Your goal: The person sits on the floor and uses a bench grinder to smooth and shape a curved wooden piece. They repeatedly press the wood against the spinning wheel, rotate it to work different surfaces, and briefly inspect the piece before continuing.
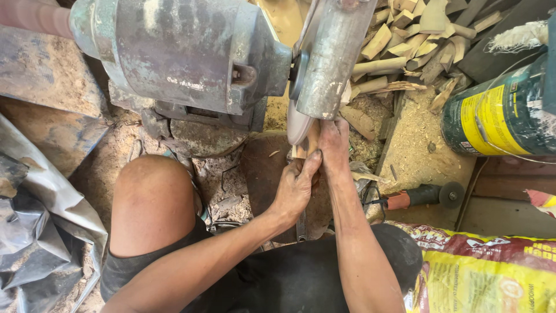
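A small pale wooden piece (311, 139) is pressed against the grey disc (296, 123) of a bench grinder (191, 55) with a metal guard (333, 52). My right hand (334, 142) holds the piece from the right, fingers up against the disc's lower edge. My left hand (296, 188) grips the piece's near end from below, thumb raised along it. Both forearms reach in from the bottom of the view.
A heap of cut wooden pieces (405, 40) lies at the top right over sawdust. A green and yellow can (504, 113) lies at right, a small rotary tool (420, 196) near it, a yellow sack (492, 272) at bottom right. My bare knee (152, 200) and black plastic sheeting (35, 232) are at left.
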